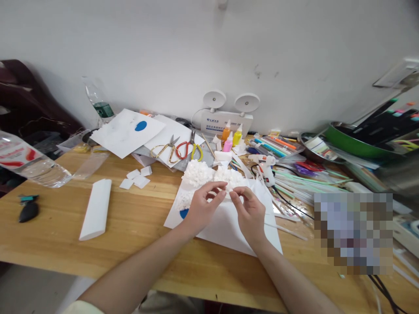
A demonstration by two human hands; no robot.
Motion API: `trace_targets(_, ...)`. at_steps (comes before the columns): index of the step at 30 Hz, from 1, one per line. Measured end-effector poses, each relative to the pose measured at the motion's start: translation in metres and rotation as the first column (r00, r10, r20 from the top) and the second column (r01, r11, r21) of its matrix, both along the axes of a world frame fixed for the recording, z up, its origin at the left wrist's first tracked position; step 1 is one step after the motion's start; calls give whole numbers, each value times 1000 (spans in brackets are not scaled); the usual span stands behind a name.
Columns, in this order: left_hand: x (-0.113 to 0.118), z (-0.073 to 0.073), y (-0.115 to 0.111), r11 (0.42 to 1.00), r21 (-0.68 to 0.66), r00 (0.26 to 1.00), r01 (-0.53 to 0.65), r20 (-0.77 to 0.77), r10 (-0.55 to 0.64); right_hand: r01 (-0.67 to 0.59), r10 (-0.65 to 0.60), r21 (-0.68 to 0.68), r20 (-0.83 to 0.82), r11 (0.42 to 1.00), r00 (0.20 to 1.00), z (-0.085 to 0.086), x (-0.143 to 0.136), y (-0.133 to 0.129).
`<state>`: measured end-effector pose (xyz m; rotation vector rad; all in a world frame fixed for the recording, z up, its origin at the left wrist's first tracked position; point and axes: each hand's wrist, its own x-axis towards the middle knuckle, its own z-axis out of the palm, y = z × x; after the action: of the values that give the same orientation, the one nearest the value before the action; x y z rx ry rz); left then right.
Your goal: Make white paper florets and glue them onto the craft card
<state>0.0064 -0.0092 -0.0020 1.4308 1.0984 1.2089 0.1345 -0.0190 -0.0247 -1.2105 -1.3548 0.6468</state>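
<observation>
Over a white paper sheet [229,226] at the middle of the table, both hands meet at their fingertips. My left hand [206,203] is pinched closed, and my right hand [249,209] pinches just beside it. Between the fingertips is something small and white, too small to make out. Clusters of white crumpled pieces [197,173] lie on the sheet just beyond the hands, with another clump [185,200] left of my left hand. A blue patch [183,213] shows beneath that clump.
Scissors [165,148] and red-and-yellow pliers [190,148] lie behind. Paint bottles [228,139] and a glue gun [266,170] are back right. Paper squares [135,178], a folded white paper [96,209] and a large bottle [32,159] are left. A pixelated area [353,233] is right.
</observation>
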Motion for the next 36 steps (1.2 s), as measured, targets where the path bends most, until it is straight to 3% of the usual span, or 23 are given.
trace_targets(4,-2,3,-2,977,193,990,-87,-88,106,17,-18,-4,-30,1000,999,0,0,0)
trace_targets(8,-2,4,-3,963,253,984,-87,-131,123,17,-17,9,-38,1000,999,1,0,0)
trace_targets(27,1,-1,-4,977,212,997,25,-74,-9,-72,72,13,-85,997,994,2,0,-2)
trace_targets(36,-1,2,-2,982,187,999,30,-19,-26,-119,98,-47,-319,992,943,5,2,0)
